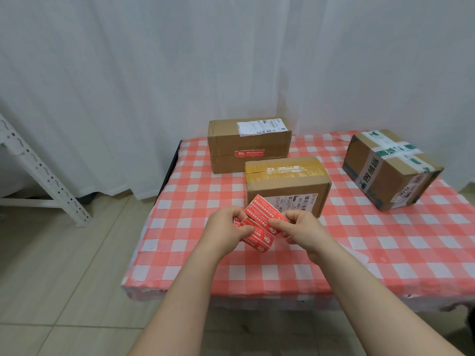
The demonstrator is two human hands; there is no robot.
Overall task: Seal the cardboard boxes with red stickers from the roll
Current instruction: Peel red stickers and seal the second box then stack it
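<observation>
I am watching both hands holding the strip of red stickers [262, 224] in the air over the checked worktop [385, 253], just in front of the middle box [288, 183]. The left hand [226, 227] is closing its grip on the strip's left end, thumb on top, and the right hand [300, 232] is pinching the right end in its grip. The middle box, topped with yellowish tape, is sitting nearest the hands, the back box [249, 145] just behind it is already carrying one red sticker [250, 153] on its front face, and the right box [390, 170] with green-and-white tape is lying well apart, turned at an angle.
</observation>
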